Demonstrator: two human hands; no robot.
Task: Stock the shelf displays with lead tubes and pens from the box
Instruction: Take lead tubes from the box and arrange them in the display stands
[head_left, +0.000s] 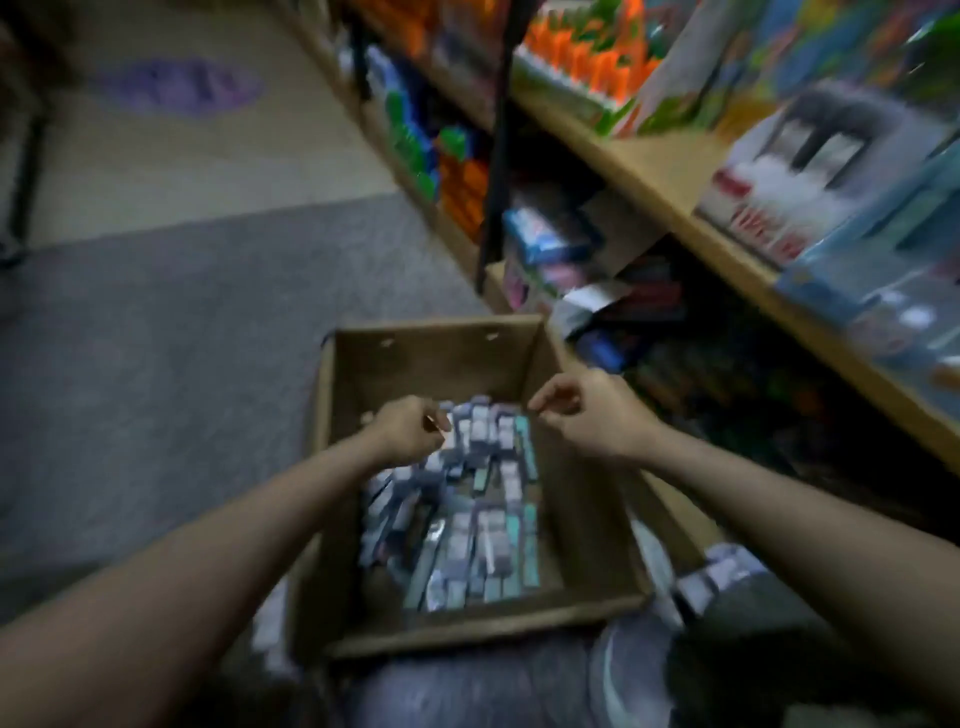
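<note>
1. Two bare forearms reach forward from the bottom corners of the view over an open cardboard box (363, 374) that sits on grey carpet (156, 338); the whole picture is smeared by motion blur.
2. Inside the box lies a loose heap of small packets (483, 519), grey-violet and teal; print and exact shape are too blurred to read, so lead tubes and pens cannot be told apart.
3. Left hand (410, 431) hovers over the far left part of the heap with fingers curled downward. Its fingertips sit at the packets, but blur hides whether the grip has closed on one, so this cannot be told.
4. Right hand (587, 415) hangs at the box's far right corner, fingers loosely curled and apart from the thumb, holding nothing visible.
5. A few more packets (717, 577) of the same colours lie outside the box, beside its right wall and under the right forearm.
6. Wooden shelves (670, 171) run along the right side, carrying blurred goods: orange and green items (587, 57) up top and a white and red display carton (779, 208), cut off by the right edge.
7. Lower shelf contents fall into shadow and are hard to make out.
8. At the bottom edge, a grey shoe (628, 670) is partly cut off.
</note>
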